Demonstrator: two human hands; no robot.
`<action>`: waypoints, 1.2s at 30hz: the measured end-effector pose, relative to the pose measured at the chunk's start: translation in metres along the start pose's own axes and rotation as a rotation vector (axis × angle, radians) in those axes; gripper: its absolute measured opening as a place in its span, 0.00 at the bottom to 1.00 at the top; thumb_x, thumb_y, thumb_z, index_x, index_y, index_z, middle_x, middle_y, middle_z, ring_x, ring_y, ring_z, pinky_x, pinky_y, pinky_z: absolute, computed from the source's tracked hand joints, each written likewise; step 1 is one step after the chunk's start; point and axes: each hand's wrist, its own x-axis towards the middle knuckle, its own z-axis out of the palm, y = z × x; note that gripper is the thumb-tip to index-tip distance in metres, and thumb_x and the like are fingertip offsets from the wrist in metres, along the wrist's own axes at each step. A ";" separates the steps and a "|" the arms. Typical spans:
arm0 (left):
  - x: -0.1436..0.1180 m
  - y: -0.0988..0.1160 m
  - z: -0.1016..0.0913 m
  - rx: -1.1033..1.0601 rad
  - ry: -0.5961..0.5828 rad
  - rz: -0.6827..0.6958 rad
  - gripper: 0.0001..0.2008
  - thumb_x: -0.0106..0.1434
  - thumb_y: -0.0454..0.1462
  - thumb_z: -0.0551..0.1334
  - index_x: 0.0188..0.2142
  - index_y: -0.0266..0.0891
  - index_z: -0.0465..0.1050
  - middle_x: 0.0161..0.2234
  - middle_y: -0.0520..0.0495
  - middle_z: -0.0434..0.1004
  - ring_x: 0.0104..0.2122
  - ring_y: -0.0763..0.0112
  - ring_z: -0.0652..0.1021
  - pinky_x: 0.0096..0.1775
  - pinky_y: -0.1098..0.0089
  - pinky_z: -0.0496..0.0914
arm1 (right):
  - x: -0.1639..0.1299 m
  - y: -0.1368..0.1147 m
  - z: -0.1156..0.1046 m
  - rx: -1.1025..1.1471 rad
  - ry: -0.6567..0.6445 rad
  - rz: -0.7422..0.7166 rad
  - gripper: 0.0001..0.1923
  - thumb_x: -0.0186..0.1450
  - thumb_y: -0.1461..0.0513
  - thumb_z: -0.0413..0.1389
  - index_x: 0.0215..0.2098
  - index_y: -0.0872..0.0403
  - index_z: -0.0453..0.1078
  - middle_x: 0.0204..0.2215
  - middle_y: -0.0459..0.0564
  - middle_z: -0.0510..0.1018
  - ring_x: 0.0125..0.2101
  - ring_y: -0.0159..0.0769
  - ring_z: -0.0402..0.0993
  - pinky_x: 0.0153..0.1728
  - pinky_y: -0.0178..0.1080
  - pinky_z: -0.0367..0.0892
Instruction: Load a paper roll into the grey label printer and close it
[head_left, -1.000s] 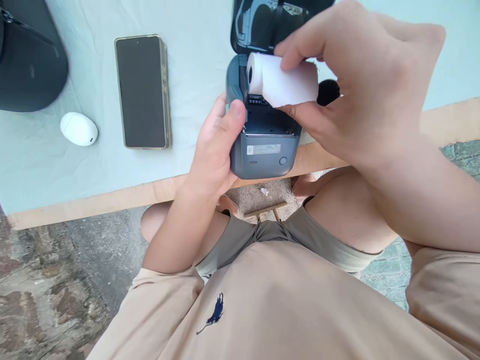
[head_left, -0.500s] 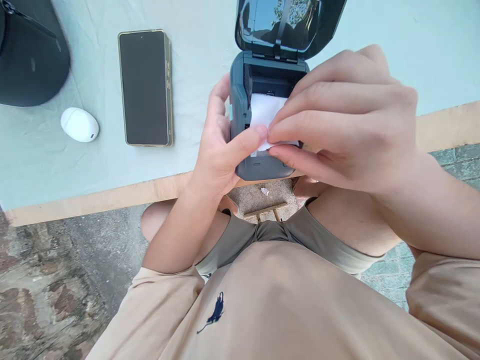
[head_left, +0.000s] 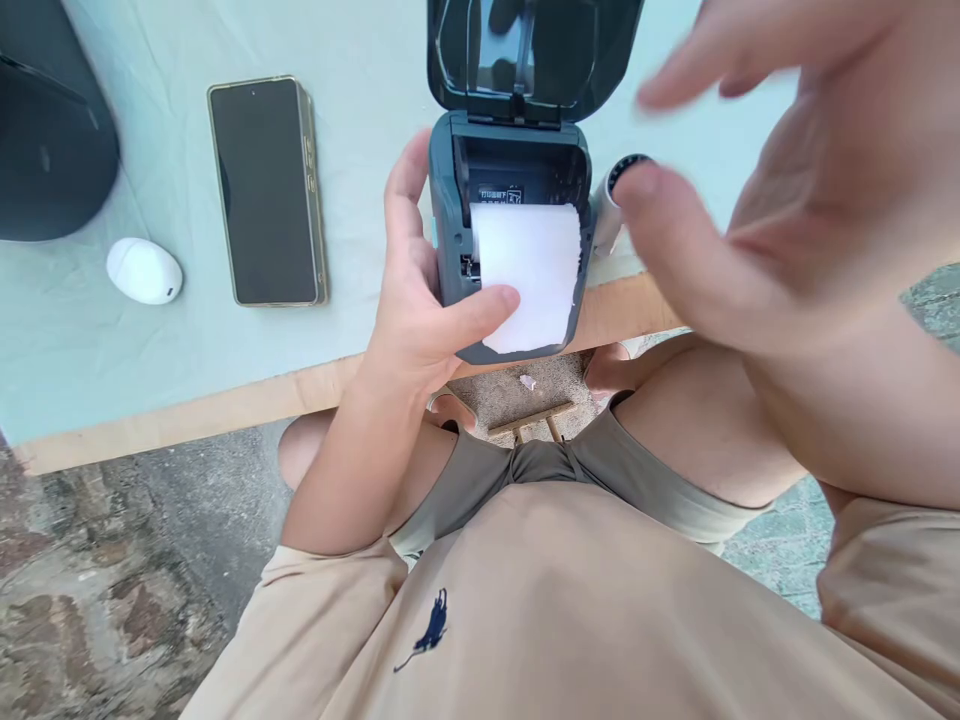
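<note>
A small dark grey printer (head_left: 450, 215) sits at the table's near edge with its lid (head_left: 532, 50) flipped up. White paper (head_left: 529, 275) comes out of its bay and lies over the front. My left hand (head_left: 420, 310) grips the printer's left side, and its thumb presses the paper's lower left corner. My right hand (head_left: 780, 180) hovers blurred above and to the right of the printer, fingers spread, holding nothing.
A black phone (head_left: 264, 190) lies face up to the left on the pale green table cover (head_left: 360, 120). A white oval case (head_left: 144, 271) and a dark object (head_left: 45, 140) lie further left. A small cylinder (head_left: 611, 205) stands right of the printer. The wooden table edge (head_left: 195, 410) runs below.
The paper roll went from my right hand into the printer's bay, and its end now lies over the front. My right hand let go and lifted up to the right.
</note>
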 end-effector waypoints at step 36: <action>-0.005 0.020 0.017 -0.085 0.013 -0.027 0.44 0.46 0.28 0.73 0.61 0.53 0.63 0.64 0.50 0.72 0.64 0.46 0.72 0.65 0.52 0.70 | 0.003 0.006 -0.008 -0.014 -0.333 -0.190 0.18 0.72 0.50 0.52 0.50 0.52 0.73 0.53 0.52 0.69 0.57 0.36 0.69 0.60 0.45 0.71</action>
